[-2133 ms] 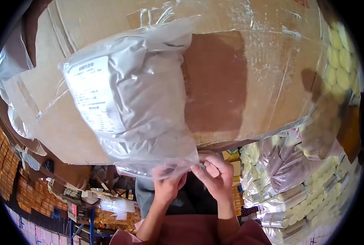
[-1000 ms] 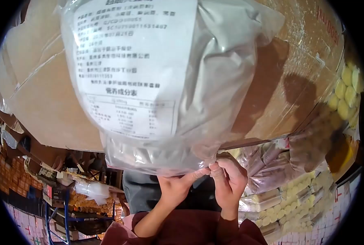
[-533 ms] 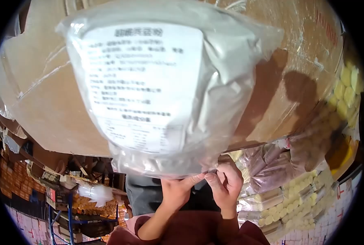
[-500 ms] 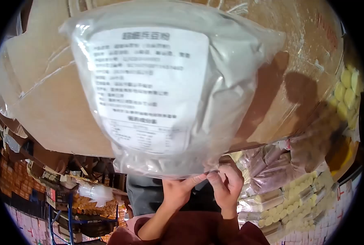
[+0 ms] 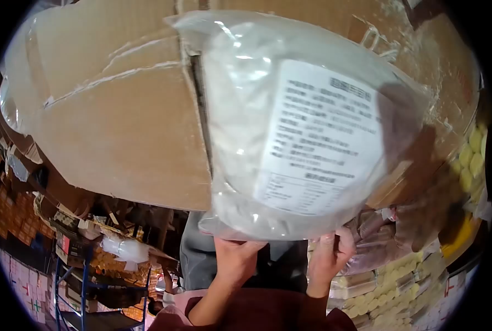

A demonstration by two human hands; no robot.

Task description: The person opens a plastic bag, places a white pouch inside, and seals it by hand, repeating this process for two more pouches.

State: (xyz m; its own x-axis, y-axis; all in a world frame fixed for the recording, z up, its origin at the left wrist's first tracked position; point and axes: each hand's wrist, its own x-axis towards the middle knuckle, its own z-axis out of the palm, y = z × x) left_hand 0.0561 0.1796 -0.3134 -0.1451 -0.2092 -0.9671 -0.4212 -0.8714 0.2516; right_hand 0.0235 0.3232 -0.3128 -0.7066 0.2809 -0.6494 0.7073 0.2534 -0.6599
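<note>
A large clear plastic bag [image 5: 235, 127] of pale powder lies on a brown cardboard box [image 5: 119, 127]. Its white printed label [image 5: 318, 143] faces up, toward the right of the bag. At the bag's near edge, my left hand [image 5: 235, 259] grips the plastic, with its fingertips hidden beneath the bag. My right hand [image 5: 331, 254] is at the near right corner, its fingers curled and pinched on the bag's edge.
Clear packs of round yellow items [image 5: 389, 287] lie at the lower right, with more at the right edge. A blue metal frame [image 5: 85, 287] stands at the lower left near a white plastic bundle [image 5: 125, 248]. Torn white lines mark the cardboard.
The bag has shifted right and turned a little, showing more of the cardboard on the left. My right hand has moved right, away from my left hand, to the bag's corner.
</note>
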